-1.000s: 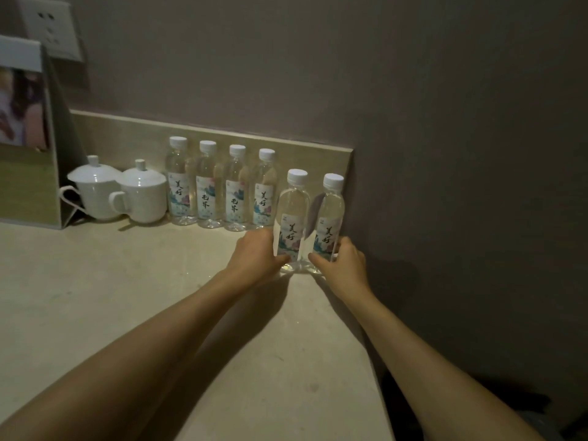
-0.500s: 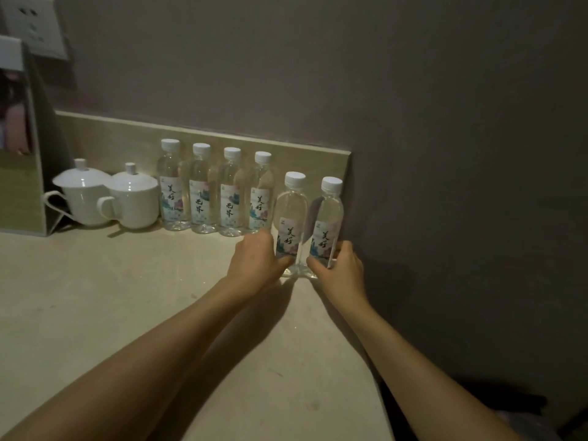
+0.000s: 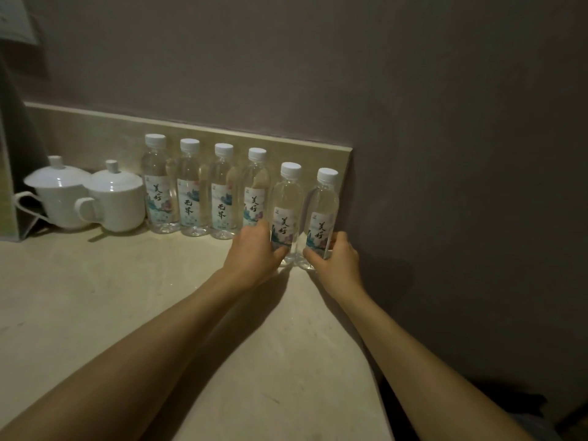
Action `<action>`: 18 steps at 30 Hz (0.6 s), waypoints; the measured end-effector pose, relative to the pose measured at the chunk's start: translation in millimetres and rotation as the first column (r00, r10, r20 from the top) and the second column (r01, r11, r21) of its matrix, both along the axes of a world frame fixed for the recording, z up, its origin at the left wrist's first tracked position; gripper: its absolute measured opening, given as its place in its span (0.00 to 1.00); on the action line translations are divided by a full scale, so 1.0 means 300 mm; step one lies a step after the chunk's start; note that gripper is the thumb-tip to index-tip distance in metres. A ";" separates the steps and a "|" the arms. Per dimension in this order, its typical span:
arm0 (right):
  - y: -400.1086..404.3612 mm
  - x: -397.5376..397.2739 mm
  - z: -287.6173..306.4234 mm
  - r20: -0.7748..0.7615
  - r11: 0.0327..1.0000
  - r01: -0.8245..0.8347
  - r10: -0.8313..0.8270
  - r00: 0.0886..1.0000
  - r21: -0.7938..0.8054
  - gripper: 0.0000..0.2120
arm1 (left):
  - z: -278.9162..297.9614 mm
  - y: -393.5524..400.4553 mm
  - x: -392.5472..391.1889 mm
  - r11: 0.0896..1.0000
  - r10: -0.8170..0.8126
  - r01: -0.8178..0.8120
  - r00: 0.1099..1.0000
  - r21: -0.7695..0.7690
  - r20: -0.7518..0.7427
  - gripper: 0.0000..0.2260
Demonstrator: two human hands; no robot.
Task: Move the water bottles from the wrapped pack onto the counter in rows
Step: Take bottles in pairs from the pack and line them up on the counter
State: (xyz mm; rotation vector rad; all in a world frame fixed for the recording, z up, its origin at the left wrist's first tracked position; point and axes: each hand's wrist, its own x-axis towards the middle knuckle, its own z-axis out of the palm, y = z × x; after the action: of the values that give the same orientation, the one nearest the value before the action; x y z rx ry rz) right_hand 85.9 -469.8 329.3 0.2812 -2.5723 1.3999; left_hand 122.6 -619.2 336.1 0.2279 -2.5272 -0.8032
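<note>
The left hand (image 3: 254,249) grips one bottle (image 3: 285,211) and the right hand (image 3: 335,259) another (image 3: 322,218), both upright on the counter (image 3: 127,297) before the back row (image 3: 203,189); a careless release could topple neighbours.

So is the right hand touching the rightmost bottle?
Touching. The head view shows the right hand wrapped around the lower part of the rightmost bottle, its fingers over the label's edge.
</note>
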 end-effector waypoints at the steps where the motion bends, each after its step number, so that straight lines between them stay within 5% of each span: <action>1: -0.002 -0.008 0.001 0.000 1.000 0.000 0.000 1.000 0.005 0.23 | 0.001 -0.001 -0.007 1.000 0.004 -0.004 1.000 -0.001 0.003 0.16; 18: -0.046 -0.123 -0.001 -0.008 1.000 -0.012 0.012 1.000 -0.001 0.24 | 0.012 -0.014 -0.108 0.999 0.034 -0.032 0.999 -0.043 0.038 0.15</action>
State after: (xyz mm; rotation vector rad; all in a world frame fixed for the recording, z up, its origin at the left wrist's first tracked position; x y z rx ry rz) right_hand 49.0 -483.7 329.1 0.3014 -2.5671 1.4017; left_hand 90.2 -623.3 339.7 0.2729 -2.5668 -0.7389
